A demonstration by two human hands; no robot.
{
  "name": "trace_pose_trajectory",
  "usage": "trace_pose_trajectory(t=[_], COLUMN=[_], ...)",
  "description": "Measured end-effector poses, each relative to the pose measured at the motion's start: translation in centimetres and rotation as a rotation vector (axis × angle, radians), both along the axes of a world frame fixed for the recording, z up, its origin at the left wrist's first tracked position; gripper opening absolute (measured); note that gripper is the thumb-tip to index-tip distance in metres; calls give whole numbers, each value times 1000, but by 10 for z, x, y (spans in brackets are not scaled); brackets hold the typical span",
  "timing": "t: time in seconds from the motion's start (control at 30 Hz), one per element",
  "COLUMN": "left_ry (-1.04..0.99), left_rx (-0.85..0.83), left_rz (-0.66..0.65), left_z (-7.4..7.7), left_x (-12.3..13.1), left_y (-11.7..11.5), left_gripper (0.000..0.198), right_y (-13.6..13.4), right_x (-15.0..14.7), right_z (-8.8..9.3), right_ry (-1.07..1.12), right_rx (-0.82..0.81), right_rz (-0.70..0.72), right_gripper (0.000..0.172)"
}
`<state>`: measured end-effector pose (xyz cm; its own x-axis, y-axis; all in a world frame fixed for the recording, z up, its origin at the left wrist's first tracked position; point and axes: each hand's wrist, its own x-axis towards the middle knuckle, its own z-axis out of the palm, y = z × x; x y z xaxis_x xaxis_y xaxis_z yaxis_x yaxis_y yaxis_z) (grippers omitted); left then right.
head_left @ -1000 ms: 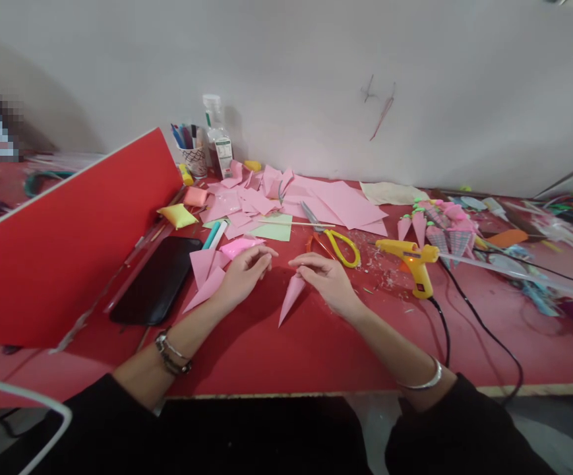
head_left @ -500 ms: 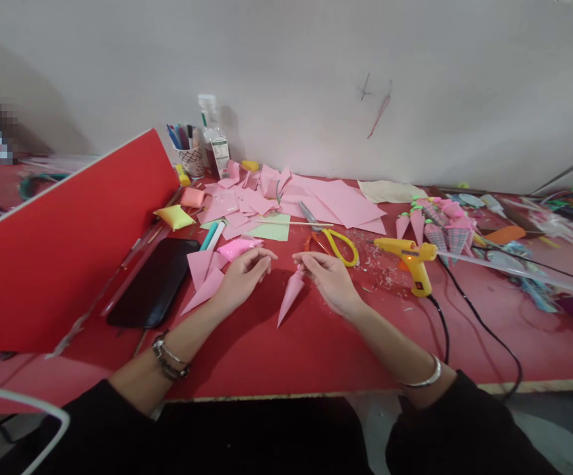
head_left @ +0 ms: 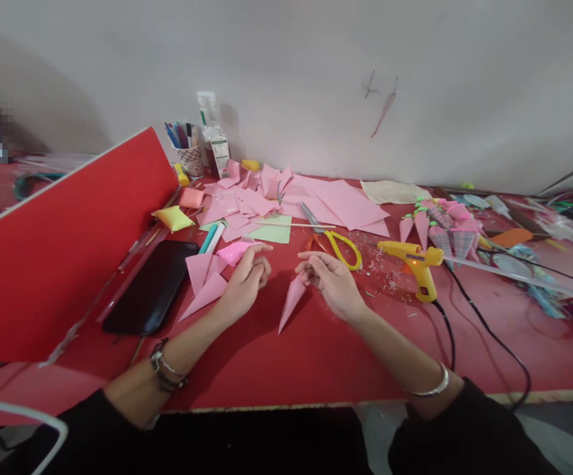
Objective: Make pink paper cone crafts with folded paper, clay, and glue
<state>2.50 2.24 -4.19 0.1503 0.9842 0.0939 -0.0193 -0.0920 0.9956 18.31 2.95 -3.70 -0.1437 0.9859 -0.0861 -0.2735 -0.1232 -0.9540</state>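
Note:
My right hand [head_left: 333, 284] has its fingers curled around the wide upper end of a pink paper cone [head_left: 291, 307], whose point slants down toward the red table. The fingers cover the top of the cone. My left hand [head_left: 244, 280] hovers across a small gap, its index finger stretched toward the right hand and the others loosely bent; nothing shows in it. Beside it lie a bright pink clay packet [head_left: 237, 252] and pink paper pieces [head_left: 204, 293]. Scissors [head_left: 343, 249] with yellow handles rest just beyond my right hand.
A yellow glue gun [head_left: 417, 264] with a black cord stands at right, near finished pink cones [head_left: 452, 227]. At left are a black phone [head_left: 150, 287] and a raised red board [head_left: 73, 244]. Behind stand a bottle [head_left: 214, 145], a pen cup [head_left: 190, 160] and pink sheets [head_left: 345, 201].
My right fingers have shifted and now cover the top of the cone, which showed before. My left index finger has straightened while the other fingers curled in. The view has shifted slightly.

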Motion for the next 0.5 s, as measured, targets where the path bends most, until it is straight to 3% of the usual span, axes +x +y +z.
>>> trace_pose_trajectory(t=[0.13, 0.33, 0.5], left_ry=[-76, 91, 284], left_rx=[-54, 47, 191], left_rz=[-60, -122, -32], left_z=[2, -6, -14], left_x=[-1, -2, -3], left_y=[-2, -3, 2], left_gripper=[21, 20, 23], right_y=[0, 3, 4], right_x=[1, 1, 2], right_z=[2, 0, -1], right_ry=[-65, -17, 5], right_rx=[28, 26, 4], right_rz=[9, -57, -67], right_gripper=[23, 19, 21])
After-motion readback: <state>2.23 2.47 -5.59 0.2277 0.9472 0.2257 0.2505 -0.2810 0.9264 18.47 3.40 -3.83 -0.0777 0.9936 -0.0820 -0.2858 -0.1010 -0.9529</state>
